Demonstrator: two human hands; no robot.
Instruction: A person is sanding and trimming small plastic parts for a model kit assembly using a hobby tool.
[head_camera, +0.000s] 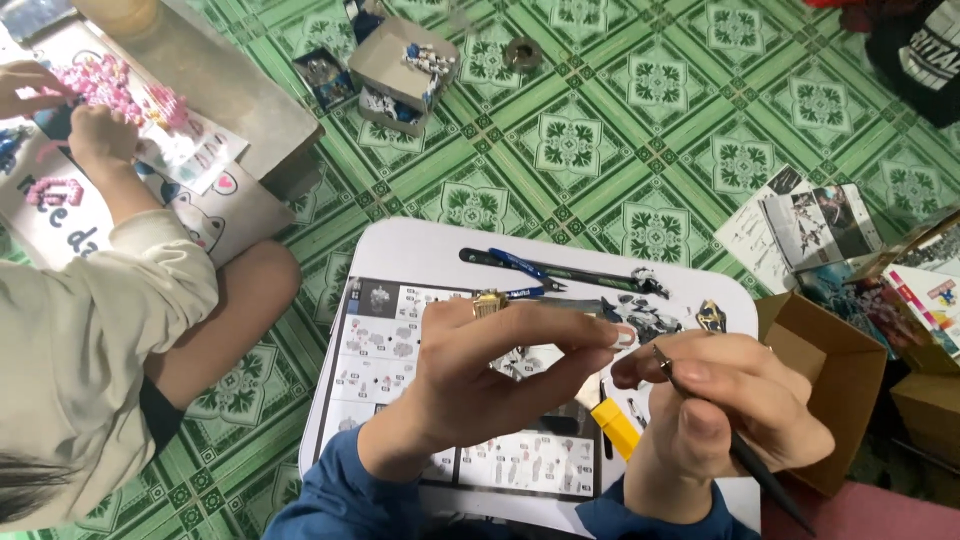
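My left grip (480, 375) is pinched narrow, thumb and forefinger tips meeting on something too small for me to make out, and a gold ring (489, 303) sits on one raised finger. Just beside it my right grip (725, 405) is closed around a slim dark tool (745, 458), held like a pen, its fine metal tip pointing up toward the left fingertips (618, 338) and nearly touching them. Both grips hang above a white lap bench (415, 245). Under the left one lies a printed instruction sheet (385, 345) with grey step pictures. Between my wrists I see a yellow-handled tool (615, 425) lying on the bench. Farther out, near the far edge, lie a blue pen (520, 265) and a long dark strip, and to their right small dark model parts (645, 315) in a loose cluster. Off the bench on my right stands an open brown cardboard box (835, 380), with printed leaflets (800, 230) spread on the green patterned floor (600, 150) beyond it. Well apart at the top, a small grey box of parts (400, 70) sits on the floor. On my left another person in a cream sleeve (90, 330) is handling pink pieces (110, 85) over a low metal tray (220, 70).
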